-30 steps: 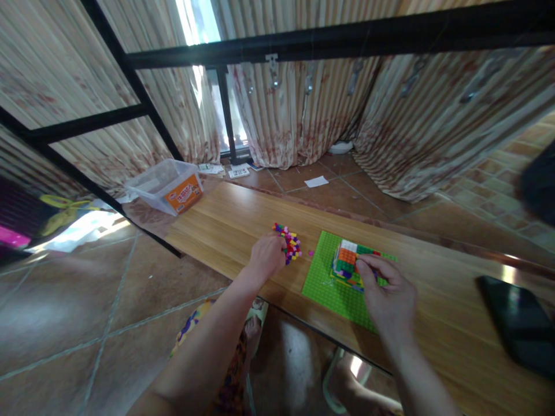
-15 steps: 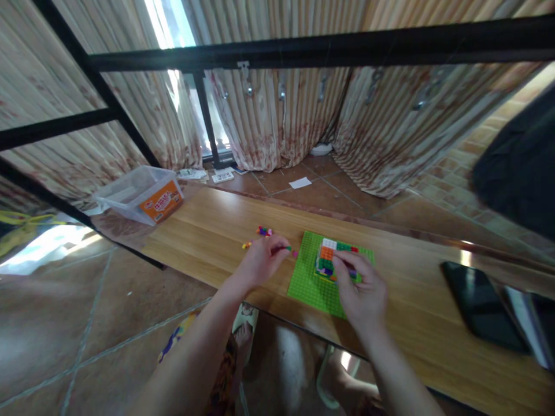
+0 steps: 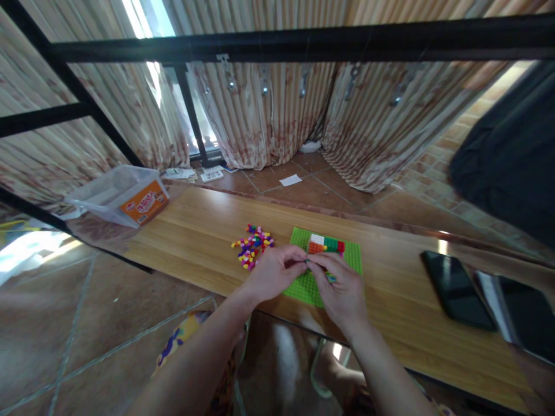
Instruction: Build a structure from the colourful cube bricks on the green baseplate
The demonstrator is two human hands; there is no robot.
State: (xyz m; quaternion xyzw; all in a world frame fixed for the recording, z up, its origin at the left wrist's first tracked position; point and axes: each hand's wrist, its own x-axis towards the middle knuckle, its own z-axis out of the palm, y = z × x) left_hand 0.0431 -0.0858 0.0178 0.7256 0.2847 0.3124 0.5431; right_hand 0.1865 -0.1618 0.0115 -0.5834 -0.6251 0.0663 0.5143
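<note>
My left hand (image 3: 277, 270) and my right hand (image 3: 342, 289) meet over the green baseplate (image 3: 355, 257). Their thumbs and forefingers pinch a tiny green brick (image 3: 307, 261), mostly covered by the fingertips. Just behind the fingers, a low block of toy bricks stands on the plate, with white bricks (image 3: 317, 238), orange bricks (image 3: 315, 248), green bricks (image 3: 331, 244) and a red brick (image 3: 341, 246) showing. My right hand hides its near part. Left of the plate, beside my left hand, lies a loose pile of small coloured bricks (image 3: 254, 245).
The wooden bench (image 3: 203, 231) carries everything. A clear plastic box (image 3: 121, 196) with an orange label stands at its left end. At the right lie a dark phone-like slab (image 3: 457, 289) and another dark flat item (image 3: 526, 315). A black metal rail (image 3: 277, 49) crosses above.
My left hand has moved right, away from the loose pile, bringing the green brick to my right hand's fingertips. More of the pile shows. The whole view has shifted slightly.
</note>
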